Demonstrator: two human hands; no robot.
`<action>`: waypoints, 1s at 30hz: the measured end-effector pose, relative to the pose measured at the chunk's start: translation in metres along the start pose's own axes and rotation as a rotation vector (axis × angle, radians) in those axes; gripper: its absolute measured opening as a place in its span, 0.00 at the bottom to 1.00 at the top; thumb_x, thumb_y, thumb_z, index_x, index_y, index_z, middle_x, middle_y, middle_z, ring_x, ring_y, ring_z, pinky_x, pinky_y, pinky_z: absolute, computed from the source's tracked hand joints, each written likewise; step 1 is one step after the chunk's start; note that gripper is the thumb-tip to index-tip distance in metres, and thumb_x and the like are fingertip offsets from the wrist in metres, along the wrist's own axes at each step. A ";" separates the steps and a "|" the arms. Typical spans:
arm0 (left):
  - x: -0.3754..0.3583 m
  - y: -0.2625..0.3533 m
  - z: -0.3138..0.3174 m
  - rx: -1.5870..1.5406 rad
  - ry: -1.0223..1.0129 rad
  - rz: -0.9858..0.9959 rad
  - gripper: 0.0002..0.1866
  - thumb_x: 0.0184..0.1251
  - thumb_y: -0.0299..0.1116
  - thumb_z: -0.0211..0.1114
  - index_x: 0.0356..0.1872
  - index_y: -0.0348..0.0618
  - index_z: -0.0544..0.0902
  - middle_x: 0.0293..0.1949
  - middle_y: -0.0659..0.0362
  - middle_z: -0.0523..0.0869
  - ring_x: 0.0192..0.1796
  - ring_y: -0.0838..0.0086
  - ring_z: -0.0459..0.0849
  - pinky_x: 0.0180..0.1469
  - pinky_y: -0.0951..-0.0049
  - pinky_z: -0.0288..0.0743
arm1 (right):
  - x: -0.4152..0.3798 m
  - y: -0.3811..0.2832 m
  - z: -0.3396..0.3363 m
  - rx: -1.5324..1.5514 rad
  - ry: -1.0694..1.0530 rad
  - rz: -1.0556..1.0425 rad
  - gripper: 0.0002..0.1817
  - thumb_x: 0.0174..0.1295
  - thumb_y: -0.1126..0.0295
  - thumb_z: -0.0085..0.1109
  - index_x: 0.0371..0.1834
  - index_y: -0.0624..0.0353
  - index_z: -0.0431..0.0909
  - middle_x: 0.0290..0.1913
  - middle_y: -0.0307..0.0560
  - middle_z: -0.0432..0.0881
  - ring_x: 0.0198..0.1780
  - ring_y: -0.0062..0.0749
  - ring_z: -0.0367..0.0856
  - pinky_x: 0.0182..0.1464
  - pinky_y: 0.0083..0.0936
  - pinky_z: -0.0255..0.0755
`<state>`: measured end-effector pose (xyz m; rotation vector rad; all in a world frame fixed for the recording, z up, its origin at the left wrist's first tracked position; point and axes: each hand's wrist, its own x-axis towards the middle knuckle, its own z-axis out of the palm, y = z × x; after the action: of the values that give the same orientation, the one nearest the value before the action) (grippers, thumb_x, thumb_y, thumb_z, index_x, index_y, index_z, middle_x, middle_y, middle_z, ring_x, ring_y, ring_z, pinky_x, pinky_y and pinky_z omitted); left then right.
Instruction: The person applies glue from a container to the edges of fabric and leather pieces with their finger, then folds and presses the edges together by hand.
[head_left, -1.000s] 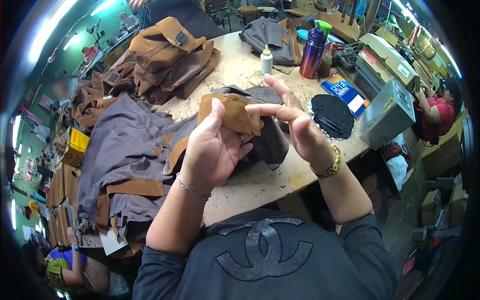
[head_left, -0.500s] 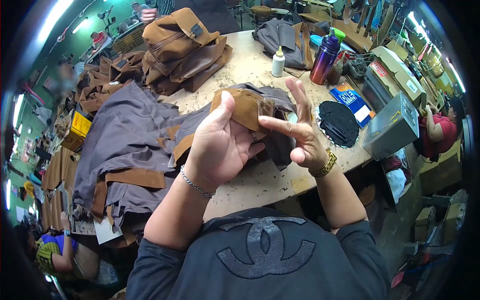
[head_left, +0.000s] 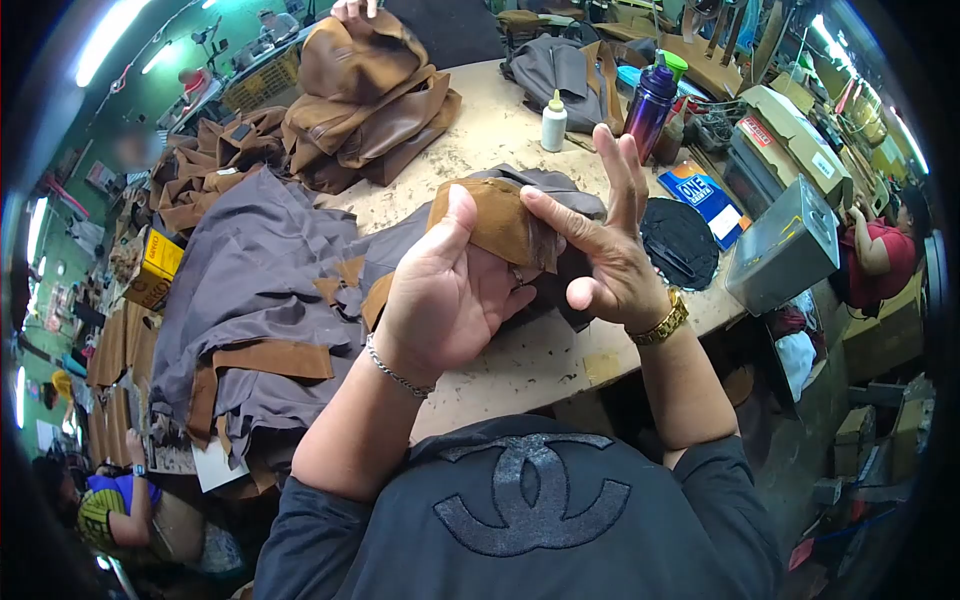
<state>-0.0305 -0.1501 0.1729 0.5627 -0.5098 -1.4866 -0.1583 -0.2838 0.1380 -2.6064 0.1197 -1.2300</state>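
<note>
A brown leather piece point(head_left: 490, 218), joined to grey lining cloth, is raised over the table in front of me. My left hand point(head_left: 447, 275) holds it from beneath, palm up, with the thumb against its left edge and the other fingers partly hidden behind it. My right hand point(head_left: 610, 240) touches the piece's upper right part with the index fingertip; its other fingers are spread and point up. Grey lining point(head_left: 265, 270) with brown strips spreads over the table on the left.
Brown leather goods point(head_left: 365, 110) are piled at the back, near another person's hand point(head_left: 355, 9). On the right are a white bottle point(head_left: 553, 124), a purple bottle point(head_left: 650, 105), a black round pad point(head_left: 679, 243), a blue packet point(head_left: 703, 203) and a metal box point(head_left: 785, 248).
My right index fingertip has moved up along the leather piece, and the hand has shifted slightly right. At the back, another person's hand now rests on the brown pile, whose top has changed shape.
</note>
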 end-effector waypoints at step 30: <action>0.000 -0.004 -0.009 -0.211 -0.177 0.016 0.28 0.66 0.53 0.31 0.60 0.46 0.58 0.58 0.51 0.65 0.58 0.61 0.66 0.56 0.56 0.62 | -0.011 -0.004 -0.011 0.016 -0.040 -0.048 0.42 0.41 0.24 0.31 0.50 0.37 0.75 0.67 0.58 0.38 0.68 0.54 0.28 0.65 0.43 0.23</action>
<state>-0.0275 -0.1498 0.1634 0.2629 -0.4858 -1.5603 -0.1739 -0.2803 0.1379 -2.6329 0.0403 -1.1879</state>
